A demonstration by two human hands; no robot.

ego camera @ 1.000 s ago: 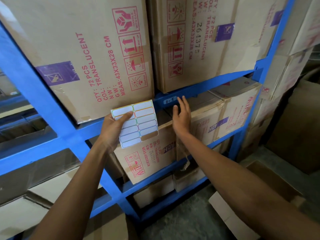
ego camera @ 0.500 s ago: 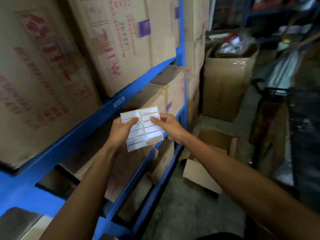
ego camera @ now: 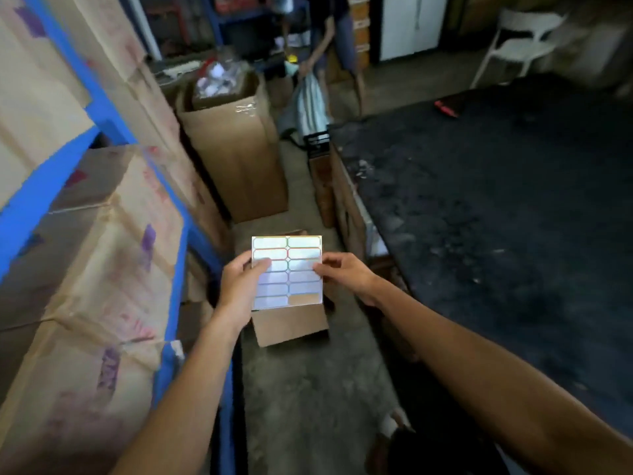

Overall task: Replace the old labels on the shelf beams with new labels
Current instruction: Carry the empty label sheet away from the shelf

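At the centre of the frame, one label sheet [ego camera: 287, 271] is held by both hands. The left hand [ego camera: 239, 289] pinches its left edge, fingers closed on it; the right hand [ego camera: 346, 273] grips the right edge the same way. The sheet shows two columns of six slots; the bottom-right slot looks empty, though blur makes that uncertain. Blue shelf beams [ego camera: 51, 186] and stacked cardboard boxes [ego camera: 102, 269] fill the left side. An open box [ego camera: 291, 325] lies on the floor [ego camera: 308, 406] just below the sheet.

Two hands, left hand [ego camera: 239, 286] and right hand [ego camera: 346, 274], one label sheet [ego camera: 287, 272], one white chair [ego camera: 520, 39] upper right, one tall open carton [ego camera: 236, 149] upper centre.
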